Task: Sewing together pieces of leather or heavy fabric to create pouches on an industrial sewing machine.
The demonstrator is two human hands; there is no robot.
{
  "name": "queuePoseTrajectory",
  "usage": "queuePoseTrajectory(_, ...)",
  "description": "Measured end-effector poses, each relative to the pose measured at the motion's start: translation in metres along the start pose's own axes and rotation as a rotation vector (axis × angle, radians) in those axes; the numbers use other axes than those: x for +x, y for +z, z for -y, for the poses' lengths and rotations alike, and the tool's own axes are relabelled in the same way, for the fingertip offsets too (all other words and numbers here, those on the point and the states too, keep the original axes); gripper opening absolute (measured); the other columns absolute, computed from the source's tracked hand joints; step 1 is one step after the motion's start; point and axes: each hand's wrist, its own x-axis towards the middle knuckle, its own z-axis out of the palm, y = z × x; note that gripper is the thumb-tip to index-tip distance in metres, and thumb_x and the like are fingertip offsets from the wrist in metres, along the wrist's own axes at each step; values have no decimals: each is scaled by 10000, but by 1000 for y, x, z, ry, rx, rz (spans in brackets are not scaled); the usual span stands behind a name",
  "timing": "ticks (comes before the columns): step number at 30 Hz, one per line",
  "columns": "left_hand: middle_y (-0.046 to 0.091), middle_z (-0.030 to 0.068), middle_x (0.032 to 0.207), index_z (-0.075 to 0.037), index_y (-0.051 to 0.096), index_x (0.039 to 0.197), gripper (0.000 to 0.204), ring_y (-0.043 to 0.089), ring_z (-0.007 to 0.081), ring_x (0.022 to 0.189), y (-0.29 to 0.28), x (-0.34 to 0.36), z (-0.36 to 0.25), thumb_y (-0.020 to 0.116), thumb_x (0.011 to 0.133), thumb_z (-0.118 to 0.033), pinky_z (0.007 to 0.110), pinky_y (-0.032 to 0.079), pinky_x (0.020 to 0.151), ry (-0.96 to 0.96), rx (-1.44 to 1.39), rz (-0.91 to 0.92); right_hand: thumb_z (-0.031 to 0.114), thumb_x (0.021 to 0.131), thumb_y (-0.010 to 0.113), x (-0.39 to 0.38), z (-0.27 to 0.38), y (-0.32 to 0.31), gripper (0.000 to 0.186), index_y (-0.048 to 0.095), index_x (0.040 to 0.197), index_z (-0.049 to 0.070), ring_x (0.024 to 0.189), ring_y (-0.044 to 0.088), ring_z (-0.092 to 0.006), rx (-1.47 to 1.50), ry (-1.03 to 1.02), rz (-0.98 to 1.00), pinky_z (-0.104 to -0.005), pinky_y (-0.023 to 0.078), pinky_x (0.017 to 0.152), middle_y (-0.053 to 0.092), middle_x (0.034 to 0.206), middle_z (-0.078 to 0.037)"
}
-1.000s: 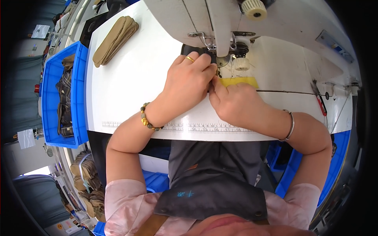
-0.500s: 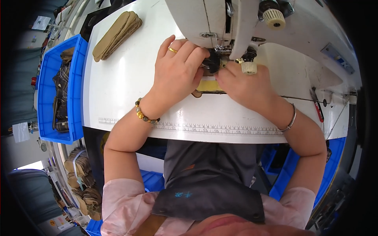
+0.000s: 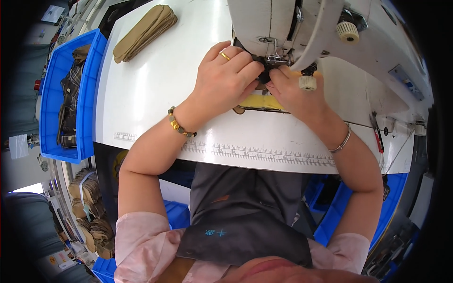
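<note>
My left hand (image 3: 227, 78) is at the sewing machine (image 3: 269, 26), beside the presser foot, fingertips closed on a small dark cloth piece (image 3: 264, 74). My right hand (image 3: 299, 92) comes from the other side, below the cream dial, its thumb and fingertips pinched on the near edge of the same piece. Fingers and machine head cover most of the cloth, so its full shape is hidden. Just in front of the fingers lies a yellow plate (image 3: 262, 101) on the machine bed, with a tan rounded piece (image 3: 239, 110) peeking out at its left.
A stack of tan cloth pieces (image 3: 144, 34) lies at the table's far left. Beside the table stands a blue crate (image 3: 87, 101) holding plaid cloth. A ruler strip (image 3: 264, 154) runs along the front edge. Red-handled snips (image 3: 379, 137) lie at the right.
The whole view has shifted and tilted slightly, carrying machine and table with it. Both hands stay by the presser foot with the dark cloth, the right one's fingers bunched closer to the left's.
</note>
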Motion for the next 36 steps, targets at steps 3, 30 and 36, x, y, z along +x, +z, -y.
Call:
queuePoseTrajectory(3, 573, -24, 789, -148, 643, 849, 246, 612, 176, 842, 6, 0, 3, 778, 644, -138, 389, 509, 927, 34, -2, -52, 183, 765, 738, -2, -2, 2, 163, 593, 761, 109, 538, 625, -212, 12, 20, 40, -340, 491, 447, 622, 689, -8)
queuePoseTrajectory(30, 689, 12, 1058, -118, 725, 1001, 193, 622, 234, 1032, -35, 8, 4, 737, 825, -197, 394, 460, 922, -110, -225, 247, 255, 735, 780, -3, -1, 3, 230, 579, 734, 144, 543, 589, -171, 8, -8, -34, -319, 438, 460, 557, 669, 19)
queuePoseTrajectory(36, 704, -14, 1040, -136, 746, 1038, 199, 608, 211, 1029, -14, 3, 4, 724, 856, -214, 382, 423, 920, -163, -317, 281, 243, 730, 774, -9, -5, 8, 230, 562, 736, 154, 567, 586, -154, -1, -62, -36, -309, 440, 471, 528, 677, 22)
